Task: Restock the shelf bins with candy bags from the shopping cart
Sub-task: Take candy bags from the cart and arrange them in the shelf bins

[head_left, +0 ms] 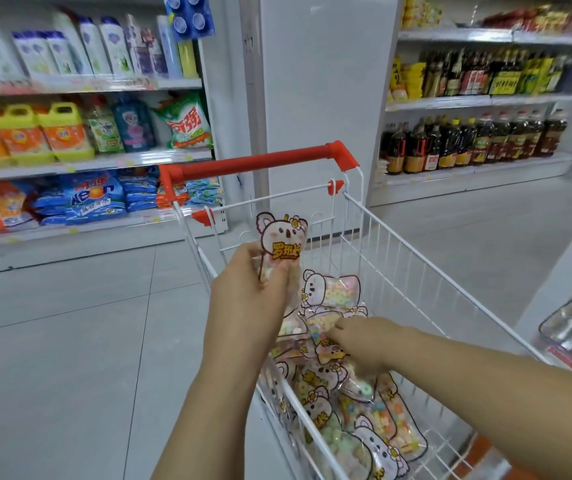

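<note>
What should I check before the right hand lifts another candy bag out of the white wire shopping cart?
1. Left hand grips the koala-shaped clear candy bag: ok, held upright above the cart.
2. Right hand is down at the pile of candy bags: ok.
3. Right hand has one bag pinched: cannot tell, fingers blurred.
4. White wire shopping cart with red handle holds more bags: ok.
5. Clear shelf bin at the right edge has room: cannot tell, mostly out of view.

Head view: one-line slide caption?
Left hand holds a koala candy bag above the red-handled cart; right hand reaches among the candy bags inside.
</note>
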Demonstrator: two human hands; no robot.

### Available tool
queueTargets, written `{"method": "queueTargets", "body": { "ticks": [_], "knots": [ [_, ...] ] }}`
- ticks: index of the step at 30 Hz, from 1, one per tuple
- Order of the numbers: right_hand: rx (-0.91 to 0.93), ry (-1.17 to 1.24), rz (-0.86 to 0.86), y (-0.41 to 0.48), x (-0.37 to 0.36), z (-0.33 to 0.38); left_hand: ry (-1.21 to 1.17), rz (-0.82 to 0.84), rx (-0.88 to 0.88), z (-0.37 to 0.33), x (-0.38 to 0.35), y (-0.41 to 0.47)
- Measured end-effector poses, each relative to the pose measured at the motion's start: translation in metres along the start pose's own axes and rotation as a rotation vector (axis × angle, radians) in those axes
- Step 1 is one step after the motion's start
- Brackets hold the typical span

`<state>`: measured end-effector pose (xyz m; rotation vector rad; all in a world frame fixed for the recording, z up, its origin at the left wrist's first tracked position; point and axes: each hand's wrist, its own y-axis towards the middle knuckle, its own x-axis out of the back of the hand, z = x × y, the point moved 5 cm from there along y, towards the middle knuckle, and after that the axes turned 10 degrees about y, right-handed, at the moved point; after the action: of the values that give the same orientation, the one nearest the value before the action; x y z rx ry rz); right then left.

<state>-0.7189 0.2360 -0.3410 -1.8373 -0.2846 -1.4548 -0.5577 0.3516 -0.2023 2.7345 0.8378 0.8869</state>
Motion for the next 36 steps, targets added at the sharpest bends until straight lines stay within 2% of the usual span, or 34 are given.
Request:
{"method": "queueTargets", "body": {
  "ticks": [5,7,10,13,16,18,20,24,27,32,36],
  "knots": [
    [0.01,-0.043,-0.097,-0.003,0.02,-0.004,-0.057,-0.008,0.007,-0.001,0.004,0.0],
    [-0.009,0.049,-0.046,-0.014,0.027,-0.004,-0.101,-0.024,0.016,0.0,0.007,-0.002],
    [-0.034,0.234,0.12,-0.029,0.023,0.002,-0.144,-0.061,0.025,0.0,0.013,-0.004],
    [0.017,0.336,0.209,-0.035,0.027,0.01,-0.175,-0.091,0.032,0.0,0.014,-0.004],
    [0.087,0.394,0.037,-0.017,0.047,0.02,-0.179,-0.123,0.034,0.001,0.013,-0.003],
    [0.095,0.326,-0.099,0.005,0.052,0.026,-0.177,-0.151,0.037,0.003,0.014,-0.001],
    [0.102,0.257,-0.157,0.03,0.047,0.033,-0.186,-0.175,0.04,0.005,0.016,0.002],
    [0.126,0.222,-0.089,0.065,0.038,0.05,-0.243,-0.222,0.067,0.011,0.025,0.008],
    [0.091,0.305,-0.017,0.078,0.038,0.051,-0.298,-0.253,0.089,0.016,0.031,0.01],
    [0.138,0.272,-0.007,0.088,0.033,0.051,-0.324,-0.252,0.109,0.019,0.033,0.01],
    [0.078,0.441,0.062,0.08,0.042,0.042,-0.316,-0.234,0.106,0.016,0.029,0.01]
  ]
}}
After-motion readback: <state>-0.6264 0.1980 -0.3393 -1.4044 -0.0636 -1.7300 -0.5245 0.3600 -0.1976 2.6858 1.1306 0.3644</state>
